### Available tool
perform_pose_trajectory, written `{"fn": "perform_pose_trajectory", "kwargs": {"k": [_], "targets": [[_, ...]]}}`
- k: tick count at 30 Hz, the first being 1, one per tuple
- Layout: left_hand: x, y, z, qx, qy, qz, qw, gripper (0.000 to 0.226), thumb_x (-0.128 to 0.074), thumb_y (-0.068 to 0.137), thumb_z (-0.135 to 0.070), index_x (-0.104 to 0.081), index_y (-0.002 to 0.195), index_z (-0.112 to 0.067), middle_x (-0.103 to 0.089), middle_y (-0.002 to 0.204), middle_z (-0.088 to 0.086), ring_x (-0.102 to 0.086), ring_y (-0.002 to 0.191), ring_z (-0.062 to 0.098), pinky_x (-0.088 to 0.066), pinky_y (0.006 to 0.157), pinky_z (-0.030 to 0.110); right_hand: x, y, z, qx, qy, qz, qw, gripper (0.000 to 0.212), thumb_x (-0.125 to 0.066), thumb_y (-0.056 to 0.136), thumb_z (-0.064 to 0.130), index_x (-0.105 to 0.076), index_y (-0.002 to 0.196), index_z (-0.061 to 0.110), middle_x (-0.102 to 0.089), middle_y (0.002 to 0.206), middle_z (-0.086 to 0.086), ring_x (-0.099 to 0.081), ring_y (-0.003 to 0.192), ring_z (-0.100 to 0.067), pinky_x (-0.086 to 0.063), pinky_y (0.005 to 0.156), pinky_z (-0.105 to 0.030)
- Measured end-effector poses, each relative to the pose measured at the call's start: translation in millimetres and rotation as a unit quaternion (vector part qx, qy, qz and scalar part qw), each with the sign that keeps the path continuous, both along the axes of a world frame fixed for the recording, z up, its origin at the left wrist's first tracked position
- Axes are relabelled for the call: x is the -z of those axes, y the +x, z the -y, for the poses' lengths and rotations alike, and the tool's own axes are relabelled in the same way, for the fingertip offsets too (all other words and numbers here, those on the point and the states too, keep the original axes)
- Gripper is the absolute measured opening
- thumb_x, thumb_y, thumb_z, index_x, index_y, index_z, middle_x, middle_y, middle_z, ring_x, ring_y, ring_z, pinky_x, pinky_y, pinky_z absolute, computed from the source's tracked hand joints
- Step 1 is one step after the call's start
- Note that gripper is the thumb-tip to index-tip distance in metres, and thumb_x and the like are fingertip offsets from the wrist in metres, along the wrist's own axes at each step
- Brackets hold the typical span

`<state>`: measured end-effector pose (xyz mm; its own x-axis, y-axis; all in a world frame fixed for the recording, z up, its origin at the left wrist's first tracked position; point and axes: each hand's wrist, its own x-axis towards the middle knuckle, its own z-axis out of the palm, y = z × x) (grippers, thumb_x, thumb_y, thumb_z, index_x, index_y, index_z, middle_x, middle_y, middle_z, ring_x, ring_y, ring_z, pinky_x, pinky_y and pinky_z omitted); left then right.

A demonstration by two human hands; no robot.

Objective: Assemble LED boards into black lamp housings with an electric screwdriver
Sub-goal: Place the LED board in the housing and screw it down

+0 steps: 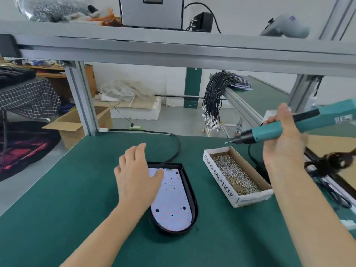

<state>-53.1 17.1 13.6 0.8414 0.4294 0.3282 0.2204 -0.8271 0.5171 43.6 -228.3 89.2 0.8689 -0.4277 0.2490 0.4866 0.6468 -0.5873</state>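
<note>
A black lamp housing (190, 191) lies on the green mat in the middle, with a white LED board (171, 199) seated inside it. My left hand (136, 174) rests flat over the housing's upper left part, fingers straight, thumb on the board. My right hand (285, 139) grips a teal electric screwdriver (269, 131) raised above the table, its tip pointing left over the far end of the screw box. A black cable runs from the housing's top end toward the back.
A white cardboard box (217, 176) full of small silver screws sits right of the housing. A bundle of black wires (213, 97) hangs off a conveyor edge behind. Aluminium frame posts (82, 101) stand at the table's back; scissors and black cords lie at far right.
</note>
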Motion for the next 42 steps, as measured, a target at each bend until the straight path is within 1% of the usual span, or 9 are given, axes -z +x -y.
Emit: {"fn": "perform_pose_trajectory", "kwargs": {"k": [4,8,15,20,25,31,36,39,42], "targets": [[-27,30,68,0.245,0.076,0.017,0.966,0.018,-0.057,0.09,-0.028,-0.068,0.104,-0.027,-0.066,0.103,-0.009,-0.051,0.105,0.016,-0.025,0.09,0.03,1,1,14,0.041,0.008,-0.012,0.999,0.042,-0.079,0.078,0.008,-0.046,0.105,0.011,-0.058,0.08,-0.002,-0.053,0.06,-0.013,-0.049,0.073,-0.03],[-26,64,134,0.356,0.119,-0.088,0.923,0.015,-0.06,0.088,-0.023,-0.075,0.09,-0.025,-0.067,0.085,-0.011,-0.056,0.086,0.012,-0.019,0.08,0.029,5,-5,16,0.039,0.012,-0.016,0.999,0.027,-0.077,0.08,0.007,-0.053,0.09,0.015,-0.057,0.075,-0.001,-0.051,0.06,-0.013,-0.05,0.076,-0.03],[-8,87,174,0.364,0.235,-0.23,0.871,0.023,-0.052,0.089,-0.01,-0.072,0.099,-0.017,-0.069,0.102,0.0,-0.056,0.102,0.025,-0.022,0.105,0.044,4,-12,26,0.047,-0.009,-0.02,0.999,0.026,-0.077,0.081,0.01,-0.053,0.089,0.014,-0.059,0.069,0.004,-0.053,0.058,-0.011,-0.051,0.072,-0.026],[-7,87,180,0.378,0.292,-0.22,0.85,0.029,-0.051,0.086,-0.003,-0.044,0.061,-0.017,-0.061,0.08,0.005,-0.058,0.092,0.029,-0.03,0.084,0.037,4,-14,33,0.056,-0.026,-0.01,0.998,0.022,-0.073,0.084,0.009,-0.053,0.089,0.013,-0.059,0.064,0.005,-0.054,0.056,-0.01,-0.051,0.069,-0.025],[-8,89,183,0.365,0.293,-0.205,0.859,0.032,-0.052,0.085,-0.001,-0.038,0.061,-0.015,-0.041,0.064,-0.001,-0.045,0.069,0.024,-0.035,0.069,0.035,10,-12,39,0.055,-0.03,-0.014,0.998,0.026,-0.072,0.085,0.01,-0.048,0.093,0.01,-0.056,0.06,0.006,-0.054,0.055,-0.01,-0.052,0.064,-0.024],[-6,84,183,0.35,0.319,-0.206,0.856,0.026,-0.053,0.085,-0.001,-0.044,0.065,-0.015,-0.056,0.074,0.002,-0.053,0.08,0.025,-0.033,0.086,0.037,12,-15,42,0.055,-0.017,-0.023,0.998,0.026,-0.074,0.084,0.012,-0.049,0.091,0.012,-0.055,0.066,0.002,-0.053,0.056,-0.011,-0.051,0.061,-0.024],[-15,83,147,0.349,-0.093,-0.128,0.924,0.009,-0.065,0.083,-0.004,-0.072,0.084,-0.011,-0.069,0.095,0.0,-0.064,0.078,0.013,-0.052,0.071,0.027,6,-17,45,0.023,0.025,-0.002,0.999,0.023,-0.074,0.083,0.013,-0.052,0.089,0.012,-0.055,0.068,0.003,-0.053,0.055,-0.01,-0.05,0.065,-0.025],[-28,72,106,0.311,-0.421,-0.095,0.847,0.015,-0.075,0.076,0.0,-0.069,0.069,-0.013,-0.066,0.072,-0.001,-0.054,0.053,0.006,-0.044,0.052,0.015,3,-22,37,-0.041,0.047,0.009,0.998,0.019,-0.074,0.083,0.018,-0.055,0.084,0.015,-0.055,0.063,0.005,-0.054,0.056,-0.009,-0.05,0.065,-0.024],[-33,55,69,0.271,-0.563,-0.088,0.776,0.019,-0.073,0.079,-0.002,-0.074,0.064,-0.014,-0.068,0.064,0.002,-0.056,0.05,0.007,-0.047,0.049,0.014,3,-29,19,-0.109,0.061,-0.001,0.992,0.016,-0.073,0.081,0.022,-0.063,0.069,0.018,-0.055,0.061,0.006,-0.054,0.054,-0.008,-0.052,0.062,-0.024]]}}
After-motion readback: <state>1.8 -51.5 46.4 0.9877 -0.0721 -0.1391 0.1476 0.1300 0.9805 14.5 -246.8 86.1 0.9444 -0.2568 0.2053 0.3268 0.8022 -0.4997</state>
